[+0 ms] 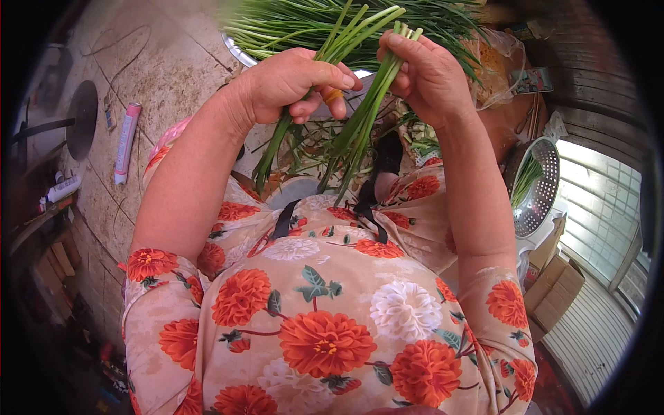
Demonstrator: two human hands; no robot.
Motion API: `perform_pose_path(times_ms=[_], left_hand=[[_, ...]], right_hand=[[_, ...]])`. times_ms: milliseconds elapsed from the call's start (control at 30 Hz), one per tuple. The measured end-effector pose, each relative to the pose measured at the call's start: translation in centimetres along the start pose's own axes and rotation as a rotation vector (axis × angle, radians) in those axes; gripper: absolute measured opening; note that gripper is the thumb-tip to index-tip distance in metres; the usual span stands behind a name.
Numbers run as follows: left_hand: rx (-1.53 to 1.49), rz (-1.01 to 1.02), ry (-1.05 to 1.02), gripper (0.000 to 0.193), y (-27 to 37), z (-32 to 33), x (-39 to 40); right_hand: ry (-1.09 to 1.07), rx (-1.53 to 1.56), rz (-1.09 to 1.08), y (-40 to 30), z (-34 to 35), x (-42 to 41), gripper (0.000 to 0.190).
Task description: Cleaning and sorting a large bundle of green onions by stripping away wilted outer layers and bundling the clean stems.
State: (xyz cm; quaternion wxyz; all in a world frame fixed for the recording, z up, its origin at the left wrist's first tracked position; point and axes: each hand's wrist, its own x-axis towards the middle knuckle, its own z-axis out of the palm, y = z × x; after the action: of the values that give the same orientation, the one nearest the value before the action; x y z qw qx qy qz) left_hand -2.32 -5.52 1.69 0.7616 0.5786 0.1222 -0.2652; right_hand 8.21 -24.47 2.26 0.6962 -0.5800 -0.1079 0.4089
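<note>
My left hand [306,85] holds a bunch of long green stalks [277,142], which look like Chinese chives; their pale ends point up and right, their leaf tips hang down over my lap. Its thumb and index finger are apart, and a yellowish wrap circles one finger. Between the thumb and fingers of my right hand [423,72] is a second bunch of green stalks [363,116], pinched near the cut ends, leaves hanging down and left. Behind both hands lies a large heap of the same greens [295,26] in a metal basin [239,52].
Leaf trimmings [306,150] litter the floor between my feet. A perforated metal colander [542,187] with some greens stands at right, above cardboard boxes [557,290]. A plastic bag [490,67] lies at upper right. A pink tube [127,142] lies on the tiles at left.
</note>
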Motion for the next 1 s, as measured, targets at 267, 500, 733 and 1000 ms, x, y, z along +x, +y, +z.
perform_pose_path(times_ms=[267, 500, 733, 1000], left_hand=[[-0.053, -0.078, -0.021, 0.034, -1.1, 0.8, 0.8], [-0.273, 0.009, -0.045, 0.035, -1.3, 1.1, 1.2], [-0.165, 0.175, 0.222, 0.032, -1.5, 1.3, 1.5], [-0.058, 0.376, 0.461, 0.025, -1.1, -0.2, 1.6]], right_hand=[[0.1, 0.022, -0.1, 0.5, 0.9, 0.0, 0.022], [0.158, 0.013, -0.101, 0.2, 0.2, 0.2, 0.021], [0.184, 0.039, -0.116, 0.3, -0.3, 0.5, 0.019], [0.156, 0.029, -0.088, -0.7, -0.7, 0.1, 0.021]])
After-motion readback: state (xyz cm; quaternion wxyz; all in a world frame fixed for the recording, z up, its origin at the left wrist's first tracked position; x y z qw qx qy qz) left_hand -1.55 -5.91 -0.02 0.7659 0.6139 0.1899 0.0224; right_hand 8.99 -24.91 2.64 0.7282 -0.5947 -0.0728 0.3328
